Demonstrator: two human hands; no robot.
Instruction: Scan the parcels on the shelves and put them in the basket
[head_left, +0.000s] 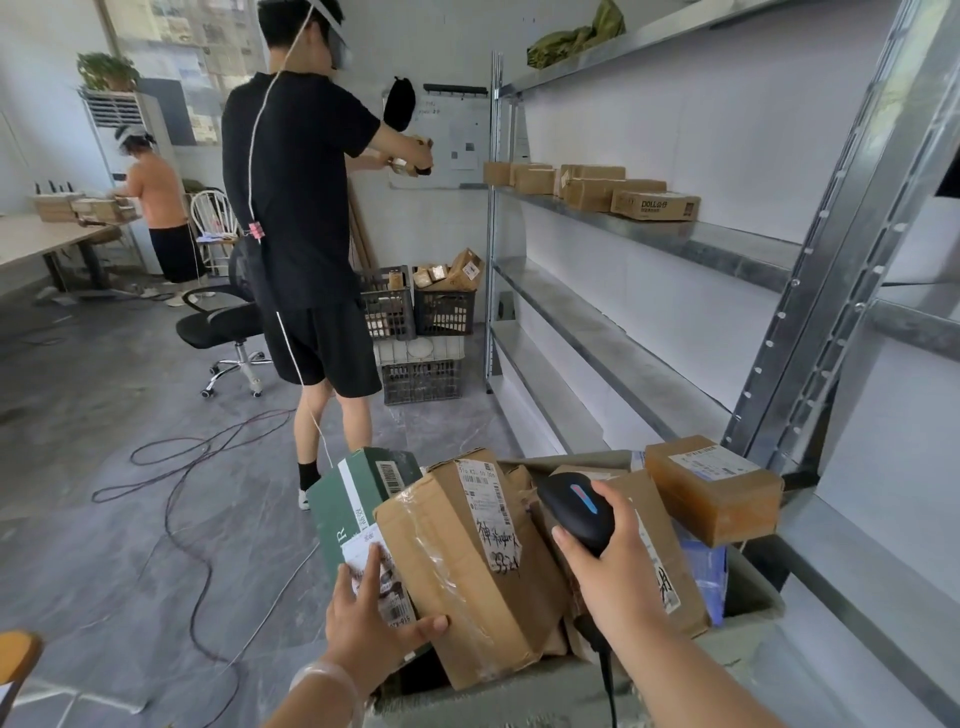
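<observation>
Left hand (375, 618) flat, fingers straight against green box (347, 491), right hand (609, 564) wrapped round scanner (574, 503), over basket (519, 699)

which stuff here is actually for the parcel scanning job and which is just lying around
For the job: scanner gripped by the right hand; left hand touching the green box; brown parcel; basket; shelf parcels.
Just lying about: office chair; floor cables; black crates; green bag on the top shelf.
</observation>
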